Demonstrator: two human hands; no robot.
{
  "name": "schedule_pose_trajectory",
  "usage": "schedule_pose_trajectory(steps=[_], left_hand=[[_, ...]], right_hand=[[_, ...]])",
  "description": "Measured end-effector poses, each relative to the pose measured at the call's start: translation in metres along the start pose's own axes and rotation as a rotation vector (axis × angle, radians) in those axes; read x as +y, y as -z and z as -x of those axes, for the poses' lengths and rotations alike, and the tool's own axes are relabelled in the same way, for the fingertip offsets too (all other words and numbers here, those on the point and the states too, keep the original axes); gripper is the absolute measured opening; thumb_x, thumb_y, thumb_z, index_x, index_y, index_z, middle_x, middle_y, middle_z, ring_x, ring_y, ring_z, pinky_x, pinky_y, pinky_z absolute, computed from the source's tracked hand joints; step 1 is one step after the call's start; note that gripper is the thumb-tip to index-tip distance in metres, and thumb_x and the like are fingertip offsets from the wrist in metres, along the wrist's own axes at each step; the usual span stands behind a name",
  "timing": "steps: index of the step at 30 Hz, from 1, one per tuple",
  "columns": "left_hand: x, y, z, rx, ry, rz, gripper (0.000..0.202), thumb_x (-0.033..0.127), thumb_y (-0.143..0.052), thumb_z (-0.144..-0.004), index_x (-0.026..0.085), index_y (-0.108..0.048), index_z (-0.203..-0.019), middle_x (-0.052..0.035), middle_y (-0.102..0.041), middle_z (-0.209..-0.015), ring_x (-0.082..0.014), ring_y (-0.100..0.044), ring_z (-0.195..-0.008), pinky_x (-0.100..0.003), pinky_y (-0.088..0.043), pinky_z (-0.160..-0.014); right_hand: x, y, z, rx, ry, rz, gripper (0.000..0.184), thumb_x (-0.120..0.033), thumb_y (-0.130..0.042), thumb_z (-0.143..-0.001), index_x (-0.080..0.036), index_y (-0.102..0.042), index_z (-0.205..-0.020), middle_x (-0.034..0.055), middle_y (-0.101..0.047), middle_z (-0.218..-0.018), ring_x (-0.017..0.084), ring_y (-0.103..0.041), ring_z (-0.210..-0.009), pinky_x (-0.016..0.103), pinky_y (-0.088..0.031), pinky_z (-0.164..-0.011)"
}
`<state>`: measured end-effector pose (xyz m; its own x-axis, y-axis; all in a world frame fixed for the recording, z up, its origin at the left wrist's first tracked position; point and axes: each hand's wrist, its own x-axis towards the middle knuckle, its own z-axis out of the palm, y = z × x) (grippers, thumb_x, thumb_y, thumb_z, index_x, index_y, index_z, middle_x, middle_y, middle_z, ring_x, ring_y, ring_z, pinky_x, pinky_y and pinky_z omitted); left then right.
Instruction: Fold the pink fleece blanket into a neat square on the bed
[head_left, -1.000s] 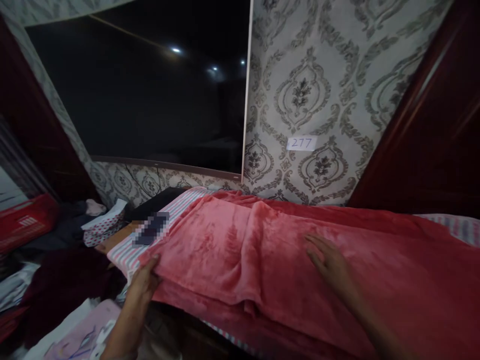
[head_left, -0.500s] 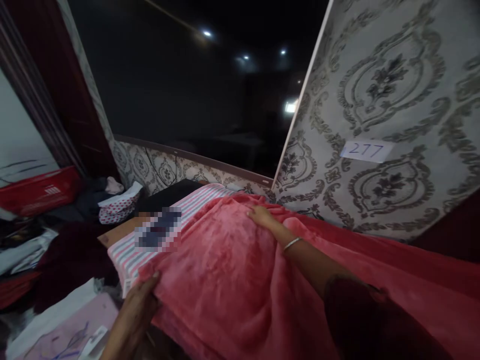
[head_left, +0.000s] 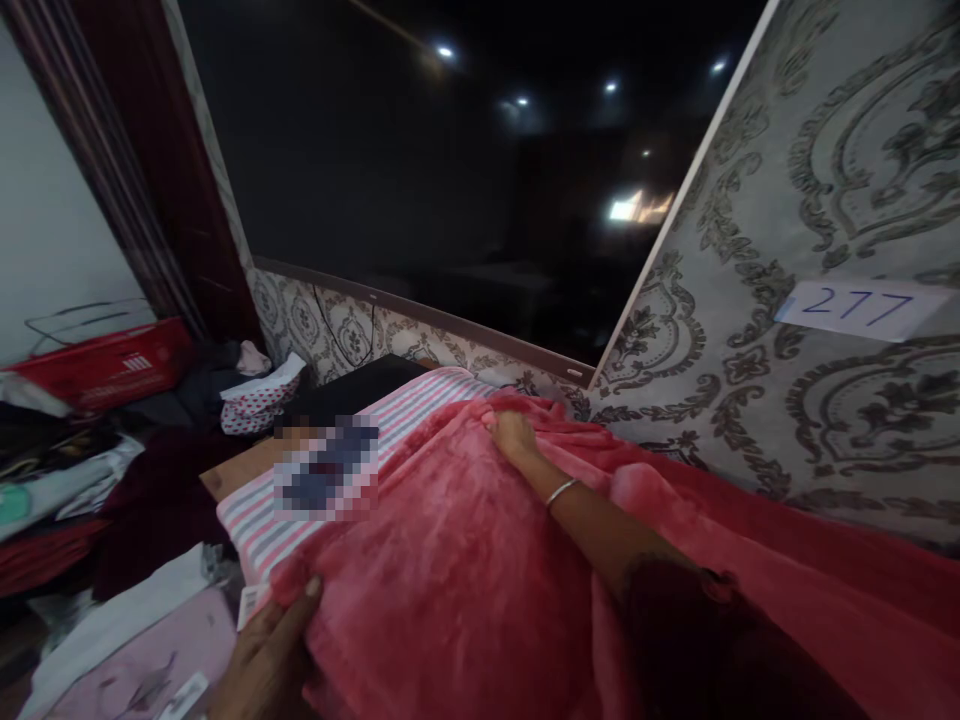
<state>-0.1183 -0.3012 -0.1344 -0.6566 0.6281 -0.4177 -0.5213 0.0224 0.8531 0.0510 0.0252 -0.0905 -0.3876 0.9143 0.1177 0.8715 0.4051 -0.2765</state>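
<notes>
A pink-red fleece blanket (head_left: 450,580) lies spread over a striped pink and white sheet (head_left: 262,515) on a raised surface. My left hand (head_left: 274,650) grips the blanket's near left corner, thumb on top. My right hand (head_left: 514,435), with a thin bangle at the wrist, reaches across to the far left edge near the wall and its fingers are curled into the blanket there. A blurred dark object (head_left: 326,475) rests on the striped sheet just left of the blanket.
A large dark screen (head_left: 450,190) hangs on the patterned wall, with a paper label reading 277 (head_left: 862,305) to its right. To the left lie a red box (head_left: 105,360), a dotted bag (head_left: 259,400) and heaped clothes. Pale papers (head_left: 135,660) lie at lower left.
My right hand went from lying flat on the middle of the blanket to the far left edge by the wall and closed on it. My view swung left and nearer. The left hand kept its corner.
</notes>
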Motion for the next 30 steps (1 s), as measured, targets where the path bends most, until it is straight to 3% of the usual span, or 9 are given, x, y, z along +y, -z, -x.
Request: schedule_pose_trajectory(steps=[6, 14, 18, 22, 25, 30], left_hand=[[0.023, 0.003, 0.000, 0.160, -0.128, 0.065, 0.042, 0.045, -0.083, -0.058, 0.023, -0.071, -0.091, -0.0037, -0.075, -0.076, -0.0325, -0.074, -0.085, -0.039, -0.064, -0.069], [0.015, 0.008, -0.025, 0.185, -0.021, 0.030, 0.035, 0.040, -0.083, -0.054, 0.021, -0.067, -0.079, -0.0058, -0.074, -0.072, -0.0341, -0.074, -0.086, -0.037, -0.064, -0.066], [0.014, 0.005, -0.025, 0.206, -0.038, 0.039, 0.033, 0.036, -0.085, -0.051, 0.022, -0.065, -0.074, -0.0051, -0.072, -0.066, -0.0344, -0.074, -0.084, -0.038, -0.064, -0.066], [0.025, -0.007, -0.010, 0.202, 0.030, 0.044, 0.033, 0.026, -0.084, -0.046, 0.020, -0.066, -0.073, -0.0066, -0.074, -0.069, -0.0378, -0.074, -0.088, -0.042, -0.065, -0.069], [0.036, -0.012, -0.001, 0.188, 0.008, 0.026, 0.027, 0.027, -0.081, -0.051, 0.019, -0.067, -0.072, -0.0064, -0.074, -0.070, -0.0362, -0.074, -0.088, -0.041, -0.065, -0.070], [0.067, -0.018, 0.008, 0.120, -0.332, 0.039, 0.012, 0.024, -0.075, -0.066, 0.021, -0.067, -0.075, 0.0010, -0.076, -0.080, -0.0232, -0.072, -0.096, -0.025, -0.062, -0.076]], right_hand=[[-0.012, 0.024, -0.036, 0.127, 0.058, -0.153, 0.029, -0.034, -0.044, -0.100, -0.020, -0.068, -0.109, 0.0103, -0.070, -0.115, 0.022, -0.061, -0.108, 0.028, -0.041, -0.086], [-0.010, -0.030, -0.044, 0.010, 0.052, -0.370, 0.013, -0.023, -0.060, -0.091, -0.015, -0.066, -0.099, 0.0083, -0.068, -0.105, 0.022, -0.060, -0.101, 0.029, -0.043, -0.085], [-0.010, -0.027, -0.047, -0.005, 0.054, -0.477, 0.014, -0.022, -0.066, -0.086, -0.015, -0.063, -0.097, 0.0051, -0.066, -0.097, 0.021, -0.060, -0.097, 0.029, -0.044, -0.083], [-0.020, -0.009, -0.043, -0.021, 0.051, -0.571, 0.004, -0.014, -0.064, -0.080, -0.017, -0.060, -0.079, -0.0022, -0.059, -0.071, 0.016, -0.057, -0.075, 0.026, -0.043, -0.070], [-0.027, 0.015, -0.034, 0.002, 0.056, -0.626, 0.010, -0.009, -0.058, -0.077, -0.018, -0.057, -0.072, -0.0055, -0.053, -0.064, 0.013, -0.051, -0.067, 0.024, -0.041, -0.065], [-0.025, 0.086, -0.029, 0.106, 0.085, -0.677, 0.007, -0.011, -0.058, -0.073, -0.017, -0.057, -0.074, -0.0078, -0.051, -0.068, 0.010, -0.046, -0.070, 0.021, -0.036, -0.065]])
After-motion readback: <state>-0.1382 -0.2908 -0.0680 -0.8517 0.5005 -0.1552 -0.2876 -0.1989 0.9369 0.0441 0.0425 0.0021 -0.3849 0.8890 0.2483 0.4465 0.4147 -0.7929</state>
